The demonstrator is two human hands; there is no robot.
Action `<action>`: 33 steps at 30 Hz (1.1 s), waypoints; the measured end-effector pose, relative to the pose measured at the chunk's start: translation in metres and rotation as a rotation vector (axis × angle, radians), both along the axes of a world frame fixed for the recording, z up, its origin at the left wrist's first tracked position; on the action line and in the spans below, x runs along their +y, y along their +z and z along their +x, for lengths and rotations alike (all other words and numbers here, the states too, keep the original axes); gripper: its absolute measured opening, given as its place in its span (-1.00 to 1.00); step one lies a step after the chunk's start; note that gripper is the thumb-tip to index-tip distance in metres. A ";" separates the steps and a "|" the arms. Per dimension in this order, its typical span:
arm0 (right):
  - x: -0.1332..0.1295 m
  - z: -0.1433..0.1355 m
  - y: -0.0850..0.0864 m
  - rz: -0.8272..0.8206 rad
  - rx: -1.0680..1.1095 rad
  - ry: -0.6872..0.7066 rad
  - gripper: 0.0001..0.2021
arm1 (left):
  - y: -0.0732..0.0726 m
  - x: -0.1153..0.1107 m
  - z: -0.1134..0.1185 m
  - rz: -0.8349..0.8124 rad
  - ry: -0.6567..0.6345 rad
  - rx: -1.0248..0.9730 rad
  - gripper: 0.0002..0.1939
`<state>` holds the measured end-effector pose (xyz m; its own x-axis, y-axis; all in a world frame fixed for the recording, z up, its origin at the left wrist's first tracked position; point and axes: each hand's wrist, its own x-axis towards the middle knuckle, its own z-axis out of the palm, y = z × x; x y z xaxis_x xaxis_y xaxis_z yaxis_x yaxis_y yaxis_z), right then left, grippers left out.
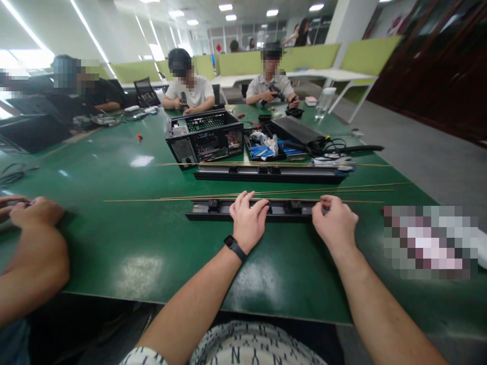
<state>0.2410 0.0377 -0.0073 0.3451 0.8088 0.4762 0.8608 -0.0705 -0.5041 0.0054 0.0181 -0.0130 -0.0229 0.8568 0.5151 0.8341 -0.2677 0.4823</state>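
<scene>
A short black and silver rail (205, 216) with black blocks on it lies lengthwise in front of me. My left hand (249, 220) lies over its middle, fingers partly spread and touching it beside a black block. At the rail's right end, my right hand (335, 220) is closed, thumb and fingers pinched together. Whatever sits between those fingertips is hidden. Thin brass-coloured rods (133, 201) run just behind this rail and stick out past both its ends. Farther back is a longer, similar rail (228, 176), with more rods along its rear edge.
Behind the rails, an open black computer case (205, 137) stands beside a tray of blue and white gloves (264, 144). Black cables (331, 146) lie to the right. A co-worker's arm (34, 248) rests on the green table (114, 243) at left. Two people sit opposite.
</scene>
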 end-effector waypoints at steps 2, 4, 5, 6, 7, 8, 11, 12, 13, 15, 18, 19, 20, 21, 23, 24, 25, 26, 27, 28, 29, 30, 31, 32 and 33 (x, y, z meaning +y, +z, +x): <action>0.000 -0.001 -0.001 0.004 -0.008 0.020 -0.70 | 0.000 0.000 0.000 0.009 0.000 -0.003 -0.75; -0.001 -0.003 -0.001 0.006 -0.006 0.035 -0.70 | 0.000 0.000 0.000 0.015 -0.001 -0.006 -0.75; -0.001 -0.004 -0.001 0.010 -0.007 0.047 -0.70 | 0.000 0.000 0.000 0.014 -0.001 -0.006 -0.75; -0.001 -0.005 -0.002 0.014 -0.006 0.062 -0.69 | 0.000 0.000 -0.001 0.012 -0.001 -0.005 -0.75; -0.002 -0.006 -0.002 0.016 -0.006 0.076 -0.69 | 0.000 0.001 -0.001 0.011 -0.001 -0.005 -0.75; -0.002 -0.007 -0.002 0.016 -0.006 0.092 -0.69 | 0.000 0.001 -0.001 0.010 -0.003 -0.005 -0.75; -0.003 -0.010 -0.002 0.012 -0.005 0.127 -0.68 | 0.001 0.000 -0.001 0.012 -0.005 -0.009 -0.75; -0.003 -0.010 -0.002 0.012 -0.003 0.129 -0.68 | 0.001 0.000 -0.001 0.012 -0.006 -0.010 -0.75; -0.003 -0.010 -0.002 0.012 -0.001 0.126 -0.68 | 0.001 0.000 -0.001 0.012 -0.006 -0.010 -0.75; -0.003 -0.009 -0.001 0.011 0.004 0.104 -0.67 | 0.002 0.000 -0.002 0.012 -0.007 -0.010 -0.75; -0.002 -0.005 0.000 0.005 0.014 0.049 -0.66 | 0.001 0.000 -0.002 0.011 -0.007 -0.006 -0.75; -0.002 -0.005 0.000 0.002 0.015 0.036 -0.67 | 0.001 0.000 -0.002 0.011 -0.007 -0.004 -0.75; -0.002 -0.004 0.000 -0.001 0.014 0.031 -0.68 | 0.001 0.000 -0.002 0.011 -0.006 -0.003 -0.75; -0.001 -0.004 0.000 -0.002 0.011 0.036 -0.69 | 0.001 0.000 -0.002 0.011 -0.006 -0.003 -0.75; -0.001 -0.005 -0.001 0.003 0.000 0.064 -0.70 | 0.001 0.000 -0.002 0.007 -0.004 -0.005 -0.75; -0.002 -0.005 -0.002 0.006 -0.004 0.079 -0.70 | 0.002 0.000 -0.002 0.005 -0.003 -0.005 -0.75; -0.002 -0.006 -0.003 0.008 -0.008 0.091 -0.70 | 0.002 0.000 -0.002 0.003 -0.003 -0.006 -0.75; -0.002 -0.007 -0.003 0.008 -0.011 0.102 -0.70 | 0.002 0.000 -0.001 0.003 -0.003 -0.005 -0.75; -0.002 -0.008 -0.003 0.007 -0.012 0.109 -0.70 | 0.002 0.000 -0.001 0.003 -0.002 -0.005 -0.75; -0.003 -0.008 -0.003 0.005 -0.012 0.117 -0.70 | 0.002 0.000 -0.001 0.005 -0.002 -0.004 -0.75; -0.003 -0.009 -0.003 0.005 -0.011 0.126 -0.71 | 0.002 0.000 -0.001 0.007 -0.002 -0.004 -0.75; -0.003 -0.010 -0.003 0.005 -0.012 0.138 -0.71 | 0.002 0.000 -0.001 0.008 -0.002 -0.005 -0.75; -0.004 -0.010 -0.003 0.007 -0.013 0.149 -0.71 | 0.002 0.000 -0.001 0.009 -0.002 -0.005 -0.75; -0.004 -0.011 -0.003 0.008 -0.014 0.159 -0.71 | 0.002 0.000 -0.001 0.011 -0.003 -0.005 -0.75; -0.004 -0.011 -0.003 0.009 -0.016 0.168 -0.70 | 0.002 0.000 -0.001 0.012 -0.004 -0.005 -0.75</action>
